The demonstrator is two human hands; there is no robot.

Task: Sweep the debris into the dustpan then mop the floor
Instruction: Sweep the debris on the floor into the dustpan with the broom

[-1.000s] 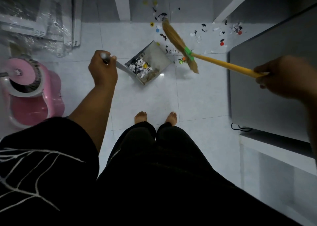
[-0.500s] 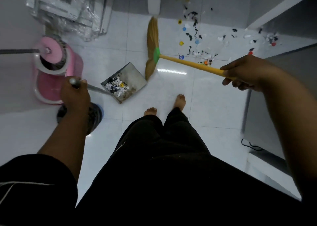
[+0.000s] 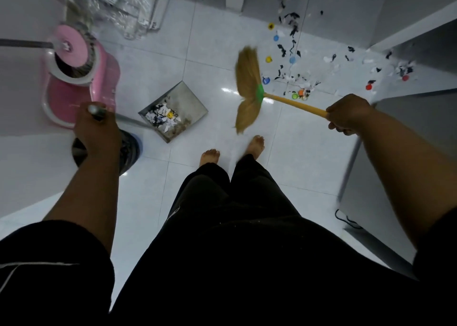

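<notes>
My left hand (image 3: 97, 130) grips the long metal handle of a grey dustpan (image 3: 184, 103), which sits on the white tile floor with paper scraps and a yellow cap inside. My right hand (image 3: 347, 114) holds the yellow handle of a straw broom (image 3: 248, 88); its bristles hang blurred over the floor, right of the dustpan. Scattered debris (image 3: 294, 61) of black and white scraps and coloured bottle caps lies beyond the broom toward the far wall. A pink mop bucket (image 3: 99, 78) with the mop head in its spinner stands at the left.
A dark round bin (image 3: 131, 150) stands under my left wrist. My bare feet (image 3: 210, 156) are just behind the dustpan. A grey cabinet (image 3: 420, 137) closes off the right side, a black cable (image 3: 346, 218) at its base. Plastic-wrapped items (image 3: 123, 6) lean at the far left.
The broom has swung from the debris pile leftward and down toward the dustpan side. The dustpan and my left hand moved left, beside the pink bucket. The view shifted left.
</notes>
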